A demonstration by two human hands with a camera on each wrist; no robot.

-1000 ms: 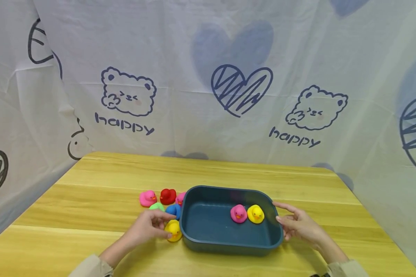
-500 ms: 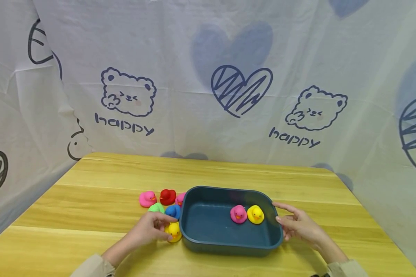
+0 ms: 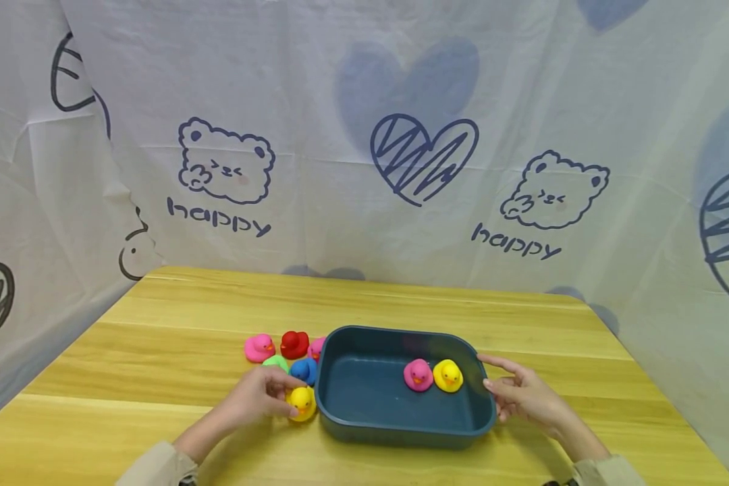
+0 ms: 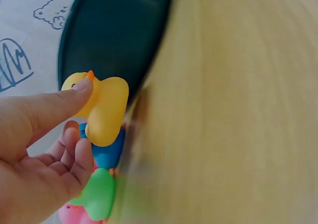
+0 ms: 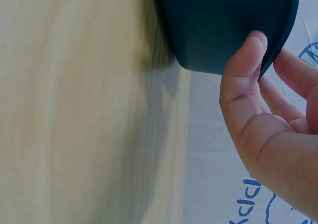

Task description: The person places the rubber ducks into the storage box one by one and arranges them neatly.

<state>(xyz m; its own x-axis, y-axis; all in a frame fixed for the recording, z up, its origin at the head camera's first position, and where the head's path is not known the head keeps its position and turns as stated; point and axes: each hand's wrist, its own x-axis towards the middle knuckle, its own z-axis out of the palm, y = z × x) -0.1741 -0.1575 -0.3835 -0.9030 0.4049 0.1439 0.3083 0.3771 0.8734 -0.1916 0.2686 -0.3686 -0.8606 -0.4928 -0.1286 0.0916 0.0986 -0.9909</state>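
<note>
My left hand [image 3: 256, 399] pinches a yellow rubber duck [image 3: 304, 401] between thumb and fingers, just left of a dark teal bin [image 3: 401, 435]. In the left wrist view the thumb lies across the front of this duck [image 4: 109, 114]. At the bin's right end, my right hand [image 3: 525, 399] touches the outside with its thumb and an extended index finger. The right wrist view has the thumb [image 5: 251, 50] against the wall. A pink duck [image 3: 418, 376] and another yellow duck [image 3: 448, 376] sit side by side inside the bin, toward the right.
Left of the bin, several ducks cluster: a blue one [image 3: 304, 371], a partly hidden green one [image 3: 276, 363], a red one [image 3: 294, 345], a pink one [image 3: 259, 347] and another pink one [image 3: 316, 348] partly behind the rim. A printed cloth [image 3: 340, 202] hangs behind the wooden table [image 3: 176, 297].
The pinched yellow duck has shifted slightly left and up, away from the bin's wall, with my left hand. My right hand and the bin have stayed put.
</note>
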